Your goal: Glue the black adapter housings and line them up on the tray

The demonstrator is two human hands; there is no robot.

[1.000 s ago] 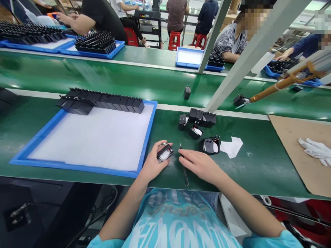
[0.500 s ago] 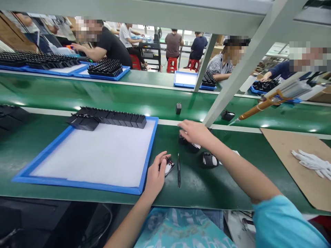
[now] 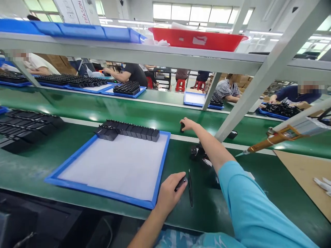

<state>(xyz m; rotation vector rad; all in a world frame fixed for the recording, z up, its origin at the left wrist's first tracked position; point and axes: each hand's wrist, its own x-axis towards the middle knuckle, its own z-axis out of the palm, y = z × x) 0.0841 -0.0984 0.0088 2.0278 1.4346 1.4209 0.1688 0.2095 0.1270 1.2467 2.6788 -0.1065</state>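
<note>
Above the green bench, near its front edge, my left hand (image 3: 169, 193) is closed around a small black charger housing (image 3: 181, 184). Just right of it lies a pair of black tweezers (image 3: 190, 191), untouched. My right hand (image 3: 188, 124) reaches far forward over the green conveyor belt, its fingers wrapped round a small black power adapter (image 3: 182, 127). Under my right forearm sit several black housings (image 3: 194, 151), partly hidden by the arm. To the left, a blue tray (image 3: 165, 155) lined with white holds rows of black adapters (image 3: 141, 132) along its far side.
A glue dispenser (image 3: 269, 143) with an amber barrel hangs at the right, over cardboard (image 3: 302, 172) with white gloves (image 3: 323, 186). A slanted metal post (image 3: 240, 89) rises right of my arm. Another black piece (image 3: 232, 134) lies on the belt. Co-workers sit across it.
My right hand has moved forward from the bench pieces to the belt and closed on the adapter. My left hand still holds its housing, now turned dark side up. The head view has tilted up.
</note>
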